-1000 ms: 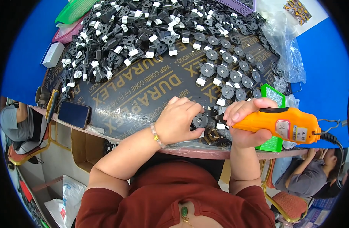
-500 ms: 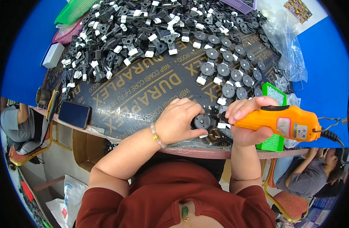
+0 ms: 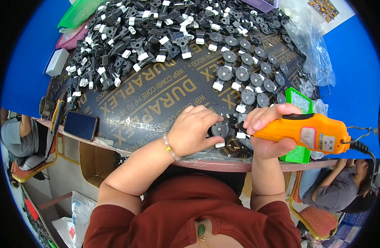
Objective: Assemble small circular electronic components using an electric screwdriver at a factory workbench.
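My left hand (image 3: pixel 195 127) curls round a black wheel-like caster part (image 3: pixel 219 129) near the table's front edge. Its thumb and fingers grip the side, and a white tab (image 3: pixel 219 145) shows below the disc. In my right hand (image 3: pixel 272 130) is an orange electric screwdriver (image 3: pixel 310 131), held level with its tip toward the held part. Fingers cover the tool's front end; whether its tip touches anything I cannot tell. Another black disc part (image 3: pixel 242 118) lies just beyond the tip. Beside the right hand stands a green tray (image 3: pixel 288 97) of small screws, partly hidden behind the screwdriver.
Rows of black disc parts (image 3: pixel 248 97) lie beyond my right hand. A big heap of black-and-white brackets (image 3: pixel 136 43) covers the back. At left are a phone (image 3: pixel 80 126), a tape roll (image 3: pixel 46 106) and a white box (image 3: pixel 57 62). Clear plastic bags (image 3: pixel 314 53) lie at right.
The held disc has tilted or shifted slightly, and the white tab below it shows more. Both hands otherwise keep nearly the same place; the screwdriver has barely moved.
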Demonstrator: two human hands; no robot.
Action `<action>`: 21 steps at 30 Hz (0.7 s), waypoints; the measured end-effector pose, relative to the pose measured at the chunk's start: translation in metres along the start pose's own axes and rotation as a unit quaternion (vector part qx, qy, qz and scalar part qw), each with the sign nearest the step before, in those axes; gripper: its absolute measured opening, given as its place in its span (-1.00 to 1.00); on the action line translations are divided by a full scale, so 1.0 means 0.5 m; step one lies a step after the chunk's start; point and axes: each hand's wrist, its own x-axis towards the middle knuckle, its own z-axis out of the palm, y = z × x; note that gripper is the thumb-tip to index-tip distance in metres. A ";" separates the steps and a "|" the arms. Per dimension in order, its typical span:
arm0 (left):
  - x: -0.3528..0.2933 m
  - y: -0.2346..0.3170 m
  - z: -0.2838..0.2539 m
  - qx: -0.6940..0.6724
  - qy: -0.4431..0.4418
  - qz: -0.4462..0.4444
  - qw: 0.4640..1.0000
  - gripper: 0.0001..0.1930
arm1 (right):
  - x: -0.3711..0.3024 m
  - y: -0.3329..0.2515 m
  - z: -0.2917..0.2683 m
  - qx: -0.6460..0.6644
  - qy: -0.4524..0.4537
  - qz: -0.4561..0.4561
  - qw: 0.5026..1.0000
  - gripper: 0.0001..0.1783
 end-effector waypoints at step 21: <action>0.001 0.000 0.002 0.003 -0.005 0.004 1.000 -0.54 | 0.010 0.010 0.029 -0.013 0.001 0.151 0.988 -0.36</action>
